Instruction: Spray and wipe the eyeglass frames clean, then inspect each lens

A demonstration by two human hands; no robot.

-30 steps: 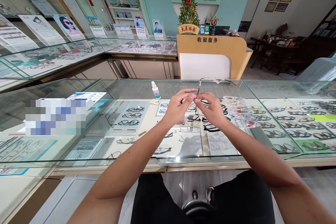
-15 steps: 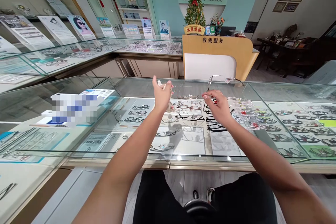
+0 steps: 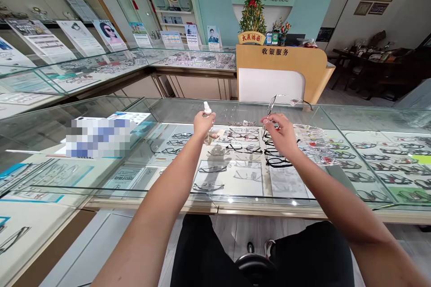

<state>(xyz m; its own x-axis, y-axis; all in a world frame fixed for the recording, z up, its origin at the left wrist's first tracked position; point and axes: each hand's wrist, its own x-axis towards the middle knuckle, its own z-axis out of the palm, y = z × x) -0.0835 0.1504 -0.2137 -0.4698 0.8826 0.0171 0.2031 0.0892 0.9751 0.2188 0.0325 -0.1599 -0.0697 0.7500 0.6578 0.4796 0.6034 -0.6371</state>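
Since a second ago the left hand [image 3: 203,124] has been leaving the glasses [image 3: 271,105] it was sharing with the right hand [image 3: 280,138], swinging out to the left with fingers spread, and it is now closing on the small bottle [image 3: 207,108], which was standing alone on the counter before. The bottle is sitting just left of the middle of the frame, with the fingers wrapping tight around its body so that only the white cap is poking out above the fist. Whether its base is resting on the glass or hanging clear of it is not showing. The right hand is holding its place just right of centre, thumb and forefinger pinching together on the thin metal glasses, which are standing up above the fingertips with a small tag [image 3: 295,102] trailing off to the right. Both hands are hovering over the top of the glass counter [image 3: 353,119], which is running across the whole middle of the frame. Under the glass, black frames [image 3: 244,148] are lying in rows between the two wrists, and clear packets [image 3: 314,143] are piling up just right of the right hand. Beyond the counter, in the upper middle, a wooden cashier desk [image 3: 286,65] is carrying a potted plant [image 3: 252,11], and leaflets [image 3: 81,38] are leaning along a second case in the upper left.
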